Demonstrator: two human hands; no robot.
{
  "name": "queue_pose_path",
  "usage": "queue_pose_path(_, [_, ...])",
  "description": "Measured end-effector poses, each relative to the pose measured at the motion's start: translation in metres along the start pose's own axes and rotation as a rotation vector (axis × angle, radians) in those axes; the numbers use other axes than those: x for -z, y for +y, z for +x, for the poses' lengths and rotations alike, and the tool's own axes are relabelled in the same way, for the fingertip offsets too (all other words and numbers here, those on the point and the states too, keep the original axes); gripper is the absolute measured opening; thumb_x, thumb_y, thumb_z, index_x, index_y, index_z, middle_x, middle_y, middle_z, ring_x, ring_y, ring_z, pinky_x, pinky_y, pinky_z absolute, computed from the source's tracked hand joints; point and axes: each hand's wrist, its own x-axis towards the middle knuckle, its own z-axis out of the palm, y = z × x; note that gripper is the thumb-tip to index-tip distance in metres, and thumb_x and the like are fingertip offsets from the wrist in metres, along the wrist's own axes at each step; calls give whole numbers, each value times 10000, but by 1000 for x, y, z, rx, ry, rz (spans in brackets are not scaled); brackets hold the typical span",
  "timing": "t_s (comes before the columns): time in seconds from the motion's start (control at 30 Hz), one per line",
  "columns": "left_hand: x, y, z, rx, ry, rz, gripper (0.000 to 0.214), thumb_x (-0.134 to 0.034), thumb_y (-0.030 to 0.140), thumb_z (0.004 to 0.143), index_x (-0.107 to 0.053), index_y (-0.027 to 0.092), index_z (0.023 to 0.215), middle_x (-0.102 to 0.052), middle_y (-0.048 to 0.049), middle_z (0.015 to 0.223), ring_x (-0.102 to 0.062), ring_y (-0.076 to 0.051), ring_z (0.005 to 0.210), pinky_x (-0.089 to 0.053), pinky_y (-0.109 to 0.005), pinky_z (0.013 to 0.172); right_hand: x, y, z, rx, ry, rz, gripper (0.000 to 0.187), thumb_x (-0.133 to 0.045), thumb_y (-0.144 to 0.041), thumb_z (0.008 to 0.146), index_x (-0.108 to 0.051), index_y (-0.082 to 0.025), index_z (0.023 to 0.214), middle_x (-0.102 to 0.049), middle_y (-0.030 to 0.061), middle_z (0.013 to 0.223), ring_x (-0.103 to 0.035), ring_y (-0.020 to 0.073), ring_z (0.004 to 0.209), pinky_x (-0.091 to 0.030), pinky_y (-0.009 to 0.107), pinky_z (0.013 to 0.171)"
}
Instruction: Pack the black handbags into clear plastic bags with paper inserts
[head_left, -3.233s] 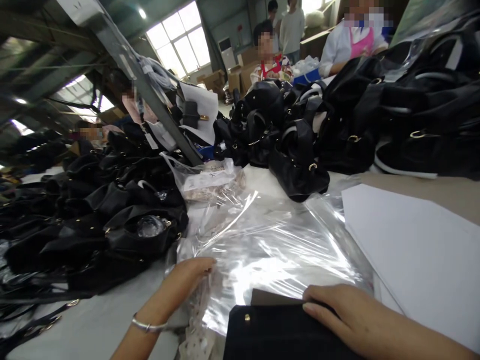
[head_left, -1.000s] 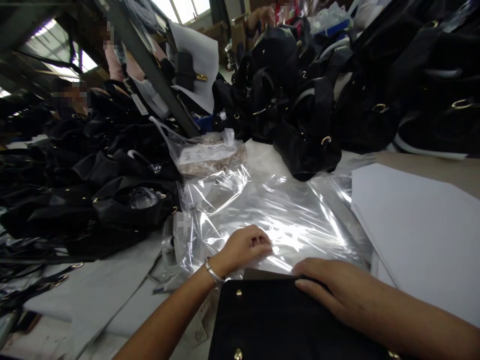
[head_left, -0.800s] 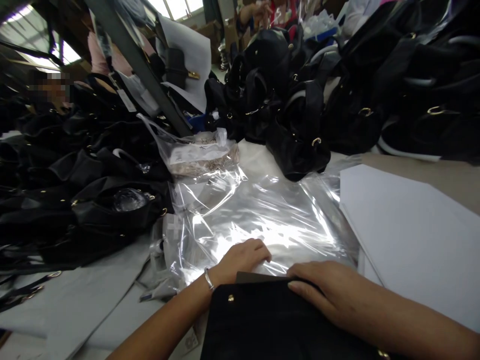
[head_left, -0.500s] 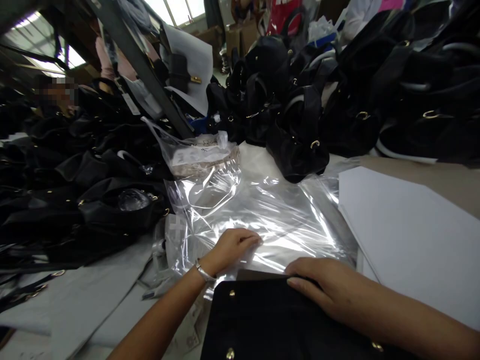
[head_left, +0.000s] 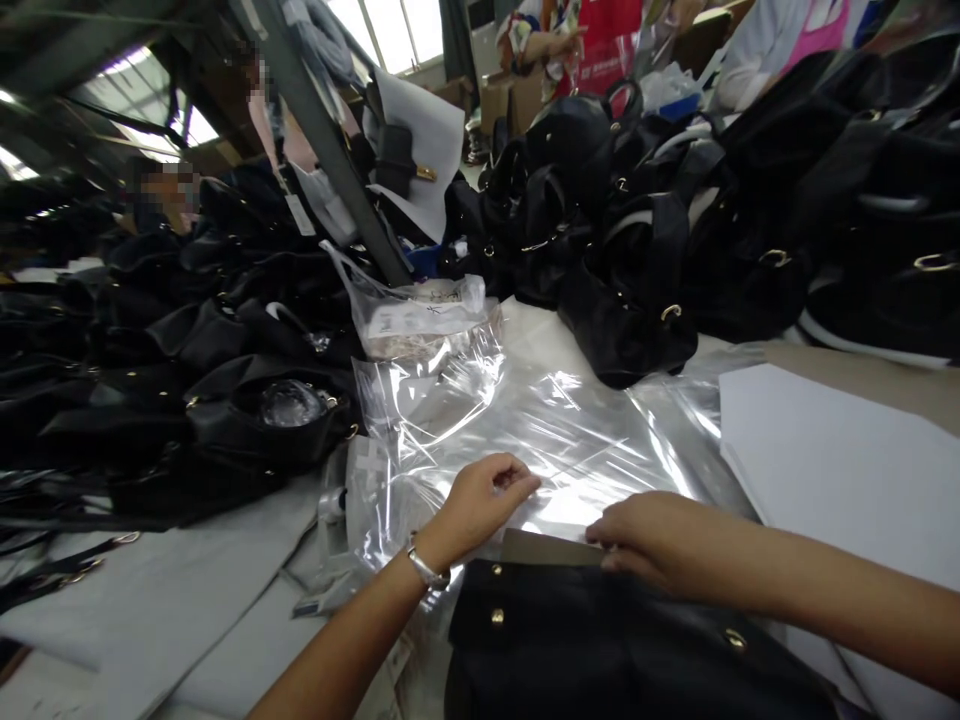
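Observation:
A black bag (head_left: 600,640) with gold-coloured studs lies at the bottom, closest to me. From behind its top edge sticks a grey-brown sheet (head_left: 551,548), which looks like card. My right hand (head_left: 645,540) is closed at the right end of this sheet, fingers curled and thumb underneath. Above a pile of clear plastic sheets (head_left: 592,430), my left hand (head_left: 487,495) has thumb and fingertips pinched together at a film edge. A metal bracelet (head_left: 426,565) circles the left wrist.
White paper sheets (head_left: 847,450) are stacked at the right. Black handbags (head_left: 630,290) line the back, and more bags (head_left: 225,400) are heaped at the left. A clear bag with a label (head_left: 427,315) sits behind the plastic. A slanted metal post (head_left: 330,150) rises at back left.
The view has swung a little left. My right hand's thumb has come off the black bag's top edge, and more of the grey-brown sheet shows. My left hand stays pinched over the plastic.

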Motion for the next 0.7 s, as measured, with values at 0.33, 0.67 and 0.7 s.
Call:
queue_pose_path(0.33, [1,12,-5,-158,52,253,101,-590,204,876,-679,219,921,-690,2,901,-631,-177,877,-462,-292,824,34,16,43,155,359,-360,244,-603,-184,930,-711,-219,1146,-747,61,1054,-660,255,1044,-262,559,1153])
queue_pose_path(0.67, [25,3,-27,-27,17,858,298,-579,118,885,-597,198,1172,-645,-86,1141,-576,-278,1110,-482,-416,928,37,43,14,14,528,-444,172,-575,-255,950,-672,-209,815,-702,24,799,-641,204,786,-422,354,819])
queue_pose_path(0.7, [30,2,-29,-7,27,915,256,-552,90,893,-618,191,1118,-654,-91,1114,-581,-285,1102,-478,-429,928,36,45,11,10,535,-441,175,-591,-265,944,-643,-209,787,-687,16,780,-631,200,775,-412,346,801])
